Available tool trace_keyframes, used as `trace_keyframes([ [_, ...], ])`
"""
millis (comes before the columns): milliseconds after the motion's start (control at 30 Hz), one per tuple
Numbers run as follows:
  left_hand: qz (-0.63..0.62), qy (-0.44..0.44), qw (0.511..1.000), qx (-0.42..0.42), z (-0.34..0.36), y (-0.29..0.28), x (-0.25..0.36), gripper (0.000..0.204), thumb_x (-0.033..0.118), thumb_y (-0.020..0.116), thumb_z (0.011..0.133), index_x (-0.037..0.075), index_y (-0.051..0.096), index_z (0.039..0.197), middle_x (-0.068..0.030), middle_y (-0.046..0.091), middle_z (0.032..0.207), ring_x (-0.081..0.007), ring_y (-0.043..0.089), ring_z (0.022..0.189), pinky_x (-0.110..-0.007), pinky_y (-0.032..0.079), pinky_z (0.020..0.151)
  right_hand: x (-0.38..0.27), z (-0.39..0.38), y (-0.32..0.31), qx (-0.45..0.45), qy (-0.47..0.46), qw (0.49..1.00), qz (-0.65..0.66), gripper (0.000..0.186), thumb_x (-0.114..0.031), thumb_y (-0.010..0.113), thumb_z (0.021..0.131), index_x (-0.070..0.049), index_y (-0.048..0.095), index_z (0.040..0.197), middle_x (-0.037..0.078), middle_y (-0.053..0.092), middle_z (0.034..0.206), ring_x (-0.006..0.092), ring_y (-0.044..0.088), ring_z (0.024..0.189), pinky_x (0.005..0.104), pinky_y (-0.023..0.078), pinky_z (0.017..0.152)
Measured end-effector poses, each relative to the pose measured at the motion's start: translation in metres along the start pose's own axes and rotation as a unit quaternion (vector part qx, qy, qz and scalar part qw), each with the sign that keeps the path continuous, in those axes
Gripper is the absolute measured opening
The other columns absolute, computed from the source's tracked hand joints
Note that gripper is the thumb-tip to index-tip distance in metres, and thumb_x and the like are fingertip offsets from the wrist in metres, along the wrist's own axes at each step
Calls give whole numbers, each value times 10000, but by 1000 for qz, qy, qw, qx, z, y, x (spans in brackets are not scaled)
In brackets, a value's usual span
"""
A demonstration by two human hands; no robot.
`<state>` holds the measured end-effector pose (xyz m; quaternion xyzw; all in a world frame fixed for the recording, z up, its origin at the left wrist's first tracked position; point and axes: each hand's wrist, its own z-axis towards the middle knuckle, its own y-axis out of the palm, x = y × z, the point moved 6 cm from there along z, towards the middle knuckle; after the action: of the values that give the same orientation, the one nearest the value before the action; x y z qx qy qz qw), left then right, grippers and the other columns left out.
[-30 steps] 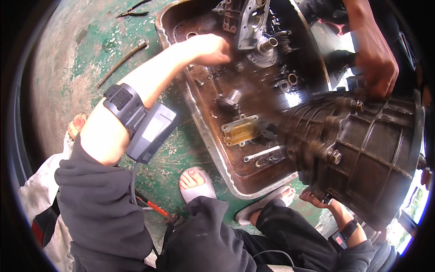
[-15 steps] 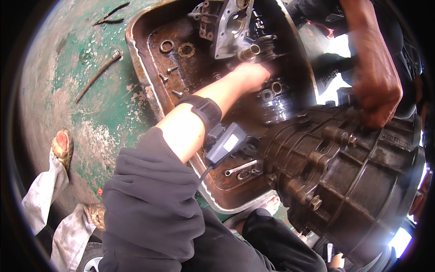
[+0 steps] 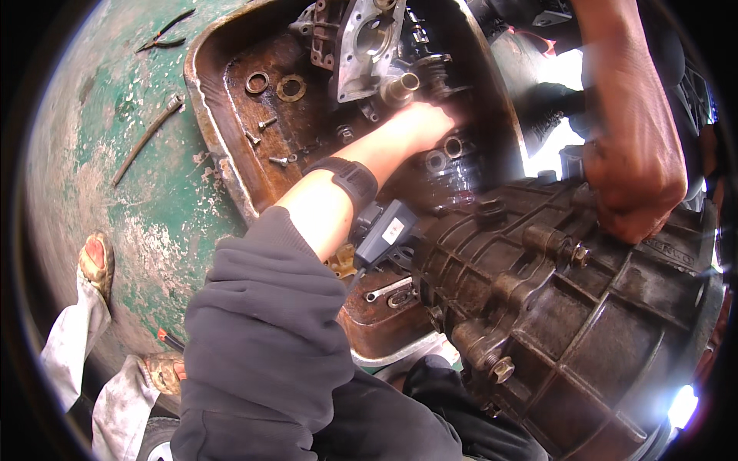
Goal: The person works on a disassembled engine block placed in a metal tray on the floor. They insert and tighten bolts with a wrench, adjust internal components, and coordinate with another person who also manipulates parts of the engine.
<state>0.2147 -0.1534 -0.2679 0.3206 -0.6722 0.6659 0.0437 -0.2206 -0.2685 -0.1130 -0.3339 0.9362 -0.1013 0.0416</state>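
Left hand: the bare left hand (image 3: pixel 430 125) is over the rectangular brown metal tray (image 3: pixel 383 332), near a short hollow metal cylinder (image 3: pixel 400 90).
Left fingers: blurred; wide, narrow or holding, I can't say.
Rings: two small round metal rings (image 3: pixel 436 160) lie just below that hand.
Casing: large dark ribbed metal casing (image 3: pixel 565 307), under a co-worker's hand (image 3: pixel 636 215).

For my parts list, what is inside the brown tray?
Rings, bolts, a flanged grey housing and other parts. What lies beneath the left forearm and ribbed casing is hidden.
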Motion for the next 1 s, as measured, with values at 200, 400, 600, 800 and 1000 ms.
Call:
trace_keyframes([
  [200,-55,31,998,28,-7,-4,1,232,51,611,733,45,644,962,-175,669,824,-352,656,822,-445,531,724,-1,3,3,-2,-7,1000,2,273,-259,707,804,-33,687,956,101,686,859,232,651,802,351,523,738],
  [400,-279,-62,957,39,-40,-38,-24,211,126,684,743,31,639,926,-116,655,709,-224,646,632,-337,528,579,-9,6,3,2,-18,1000,-2,268,-245,719,790,-34,690,953,104,687,857,241,654,799,356,525,737],
  [600,-674,-128,723,-83,-113,-58,-6,194,142,600,873,-21,580,976,-136,658,734,-157,628,543,-255,510,444,-13,3,1,26,-37,999,-17,264,-231,731,777,-36,693,950,106,687,854,250,657,796,362,527,736],
  [800,-813,-131,564,-52,-206,-86,19,310,263,416,938,-10,551,996,-202,648,824,-207,647,610,-284,544,490,-23,-38,-22,63,-61,994,-64,262,-217,743,763,-37,695,947,108,687,852,259,659,794,367,529,734],
  [1000,-810,-151,563,-58,-274,-119,79,422,242,401,968,-88,513,1206,-282,626,1070,-379,651,962,-404,571,729,-113,-132,-39,106,-245,944,-194,261,-203,756,749,-39,698,944,110,688,849,268,662,791,373,531,733],
])
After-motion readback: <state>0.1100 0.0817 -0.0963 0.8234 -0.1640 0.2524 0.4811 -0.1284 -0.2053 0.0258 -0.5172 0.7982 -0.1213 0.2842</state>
